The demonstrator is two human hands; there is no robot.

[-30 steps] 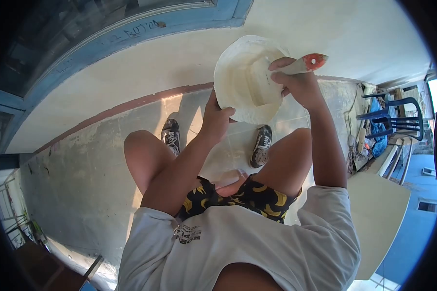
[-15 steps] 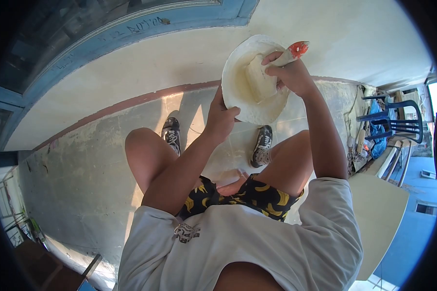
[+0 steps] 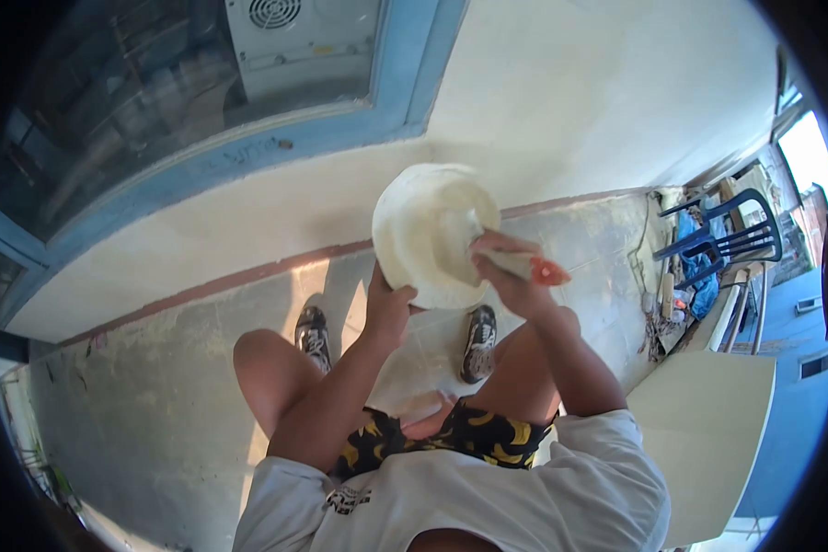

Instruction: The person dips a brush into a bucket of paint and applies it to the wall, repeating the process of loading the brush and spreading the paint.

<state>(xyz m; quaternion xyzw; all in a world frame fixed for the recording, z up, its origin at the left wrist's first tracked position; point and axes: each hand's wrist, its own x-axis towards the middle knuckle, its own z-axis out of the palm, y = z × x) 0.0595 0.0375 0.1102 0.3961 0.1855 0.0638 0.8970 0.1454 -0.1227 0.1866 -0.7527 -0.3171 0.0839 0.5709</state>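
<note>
Bowl (image 3: 405,212) gripped at its near rim by the left hand (image 3: 389,313), apparently for steadiness; the right hand (image 3: 522,283) clasps a red-tipped hand tool (image 3: 548,270) low, head over the bowl, probably for control.

My white short-sleeved T-shirt (image 3: 543,497), small dark chest print (image 3: 348,500), black shorts (image 3: 492,437) patterned with yellow bananas, dark lace-up shoes (image 3: 314,339)
</note>
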